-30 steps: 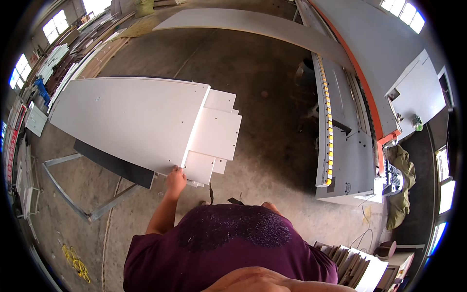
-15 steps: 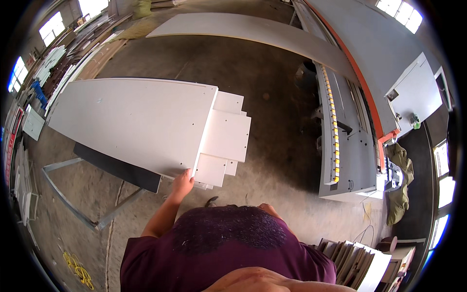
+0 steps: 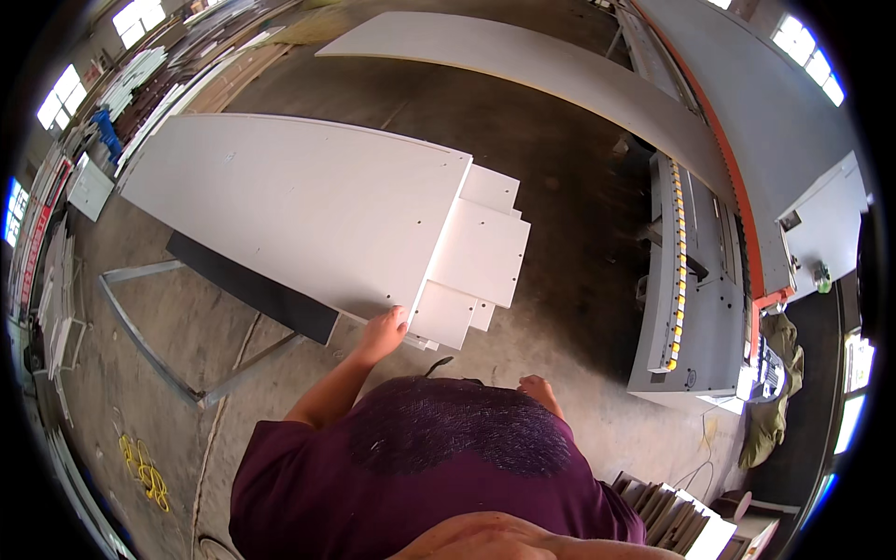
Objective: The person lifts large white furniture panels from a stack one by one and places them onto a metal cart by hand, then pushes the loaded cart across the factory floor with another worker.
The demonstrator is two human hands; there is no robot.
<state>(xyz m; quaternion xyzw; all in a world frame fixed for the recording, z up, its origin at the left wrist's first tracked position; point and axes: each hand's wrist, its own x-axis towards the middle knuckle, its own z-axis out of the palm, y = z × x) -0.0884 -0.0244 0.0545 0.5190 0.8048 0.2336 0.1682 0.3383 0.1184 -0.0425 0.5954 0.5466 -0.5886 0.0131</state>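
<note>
A long white board [image 3: 308, 201] with small drilled holes lies on top of a stack. My left hand [image 3: 383, 336] is at its near right corner, fingers over the top face and thumb by the edge, closed on it. Smaller white panels [image 3: 481, 247] stick out from under the board's right end, several of them with holes. Close to my body on the right is my right hand [image 3: 539, 386], away from the boards; its fingers are mostly hidden.
A grey metal frame [image 3: 154, 350] and a dark board [image 3: 252, 285] are at the left under the stack. To the right stands a large grey machine [image 3: 686, 359] with a row of yellow pieces. Another long board [image 3: 504, 58] reaches it. Yellow cord [image 3: 145, 476] lies on the floor.
The view has shifted, so the boards and machine sit farther right in the picture. My left hand stays at the board's corner. More of my right hand shows beside my body.
</note>
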